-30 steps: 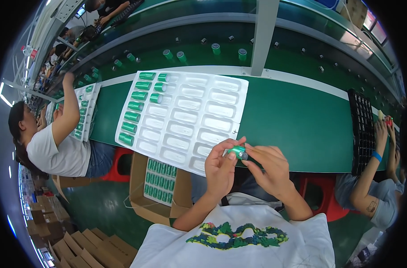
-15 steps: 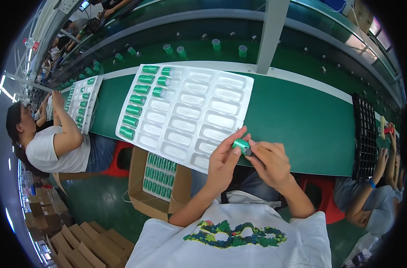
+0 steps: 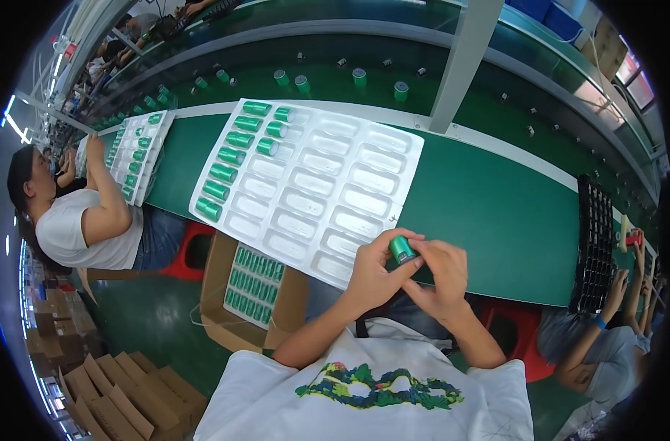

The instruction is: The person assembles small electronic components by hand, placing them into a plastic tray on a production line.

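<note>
Near the front edge of the bench, in front of me, I hold a short green cylinder (image 3: 402, 248) with a dark end turned toward me. My left hand (image 3: 370, 275) is closed round its left side, thumb in front. The curled fingers of my right hand (image 3: 444, 278) close in on its right side; their exact contact is partly hidden. Just beyond and to the left lies a white moulded tray (image 3: 417, 156). Similar green cylinders (image 3: 222, 173) fill its leftmost column, and several more lie at the top of the second column.
Beyond the bench, a green conveyor (image 3: 328, 84) carries upright green cylinders and small metal parts. A post (image 3: 463, 66) rises at its edge. A black rack (image 3: 593, 242) stands at right. Below left is a cardboard box (image 3: 291, 301) with filled trays. Co-workers (image 3: 85, 228) sit on both sides.
The cylinder has turned from lying sideways, dark end to the right, to having that end face me. Both hands have shifted slightly, and my right fingers have moved off the dark end.
</note>
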